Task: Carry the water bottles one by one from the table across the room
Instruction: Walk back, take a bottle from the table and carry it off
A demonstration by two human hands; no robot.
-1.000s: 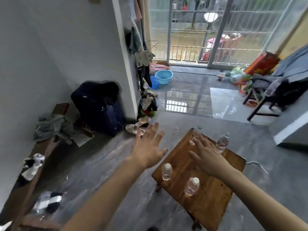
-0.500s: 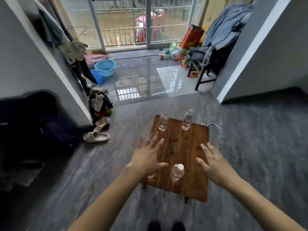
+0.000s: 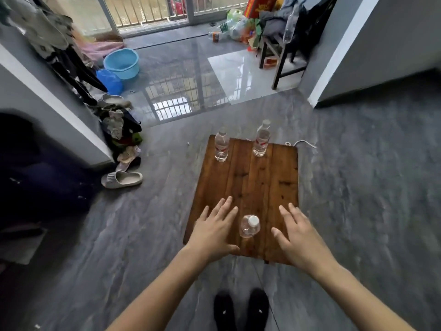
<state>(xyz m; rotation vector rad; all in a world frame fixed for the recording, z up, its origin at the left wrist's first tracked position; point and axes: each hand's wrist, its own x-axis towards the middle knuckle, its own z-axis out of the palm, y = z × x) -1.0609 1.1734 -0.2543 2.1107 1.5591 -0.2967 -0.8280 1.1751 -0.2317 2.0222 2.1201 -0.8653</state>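
Near bottle (image 3: 249, 226) btwn left hand (image 3: 213, 235) & right hand (image 3: 301, 237), untouched

A lived-in home, seen looking down at a grey marbled tile floor (image 3: 133, 247). Low wooden table (image 3: 253, 185) in the middle. Slippers (image 3: 121, 179) and a heap of clothes (image 3: 121, 132) by a wall corner, a blue plastic basin (image 3: 121, 63) nearby, more clothes draped over a dark chair (image 3: 284, 51), and a barred sliding balcony door (image 3: 148, 13) at the far end.
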